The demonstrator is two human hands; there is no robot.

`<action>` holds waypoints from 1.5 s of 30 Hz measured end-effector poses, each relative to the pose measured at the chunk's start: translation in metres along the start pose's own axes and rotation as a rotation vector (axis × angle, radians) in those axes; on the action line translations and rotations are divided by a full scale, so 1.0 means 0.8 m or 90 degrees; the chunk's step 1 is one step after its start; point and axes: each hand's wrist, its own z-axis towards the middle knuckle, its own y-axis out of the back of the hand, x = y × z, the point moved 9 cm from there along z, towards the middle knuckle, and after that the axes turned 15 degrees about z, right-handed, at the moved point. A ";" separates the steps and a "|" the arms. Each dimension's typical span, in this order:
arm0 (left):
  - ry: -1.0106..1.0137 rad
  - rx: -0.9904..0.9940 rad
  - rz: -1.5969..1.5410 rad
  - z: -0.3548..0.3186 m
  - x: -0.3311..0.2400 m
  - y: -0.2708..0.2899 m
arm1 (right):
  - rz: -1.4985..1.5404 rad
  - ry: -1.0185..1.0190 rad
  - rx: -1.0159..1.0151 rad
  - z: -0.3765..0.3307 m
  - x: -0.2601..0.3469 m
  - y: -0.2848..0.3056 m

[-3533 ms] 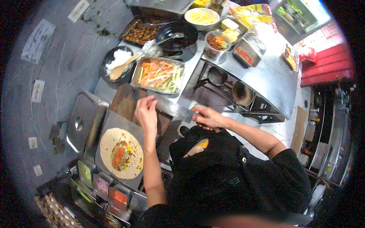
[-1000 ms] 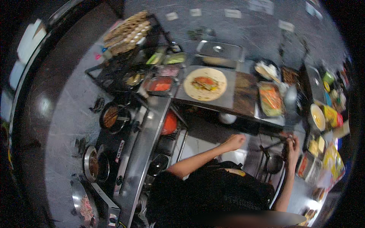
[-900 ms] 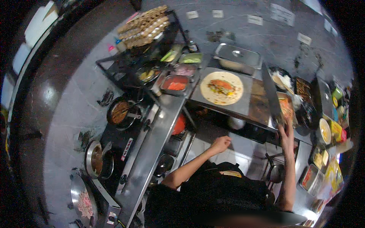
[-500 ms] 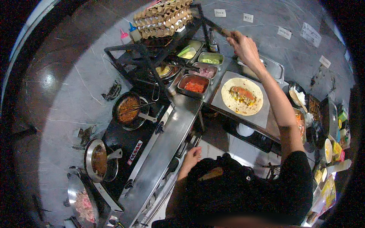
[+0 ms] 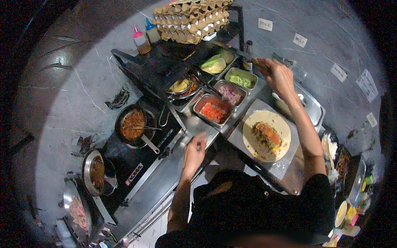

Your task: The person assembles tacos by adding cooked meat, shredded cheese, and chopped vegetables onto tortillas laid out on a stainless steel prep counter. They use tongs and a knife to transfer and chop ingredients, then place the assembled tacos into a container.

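Observation:
An open tortilla (image 5: pixel 259 153) with red and green filling lies on a white sheet on the counter in front of me. My right hand (image 5: pixel 279 75) reaches past it toward the far containers, closed on a short brown stick-like thing beside a small dark shaker (image 5: pixel 247 63). My left hand (image 5: pixel 194 153) rests on the steel counter (image 5: pixel 165 177) with loose fingers and holds nothing. Close to it stands a tray of chopped red filling (image 5: pixel 212 111). Trays of pink onion (image 5: pixel 230 95) and green shreds (image 5: pixel 241 80) sit beyond.
Left of me, a stove carries a pan of brown stew (image 5: pixel 132 124) and two more pans (image 5: pixel 97 172). Stacked egg trays (image 5: pixel 190 16) and two squeeze bottles (image 5: pixel 141 40) stand at the back. A lidded steel container (image 5: pixel 309 106) sits right of my arm.
The view has swung left toward the stove. My right hand has moved from the right-hand counter up to the far containers. My left hand has settled on the steel counter.

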 end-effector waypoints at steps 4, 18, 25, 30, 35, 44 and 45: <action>-0.075 -0.174 0.108 0.073 -0.070 0.045 | -0.025 0.049 0.058 0.027 0.019 -0.016; -0.303 -0.512 0.370 0.205 -0.227 0.145 | -0.063 0.356 -0.047 0.011 0.061 0.014; -0.292 -0.221 0.022 0.225 -0.178 0.112 | -0.013 0.469 0.037 -0.025 0.062 0.050; -0.013 -0.370 -0.285 0.195 -0.101 0.136 | 0.104 0.227 0.005 0.011 0.007 0.030; 0.135 -0.150 -0.493 0.189 -0.044 0.083 | -0.184 0.211 0.071 0.056 0.022 -0.048; 0.227 0.007 -0.472 0.130 0.005 0.023 | -0.116 0.241 0.052 0.116 0.061 -0.175; 0.231 0.002 -0.457 0.123 0.000 0.025 | -0.119 0.227 0.071 0.124 0.063 -0.192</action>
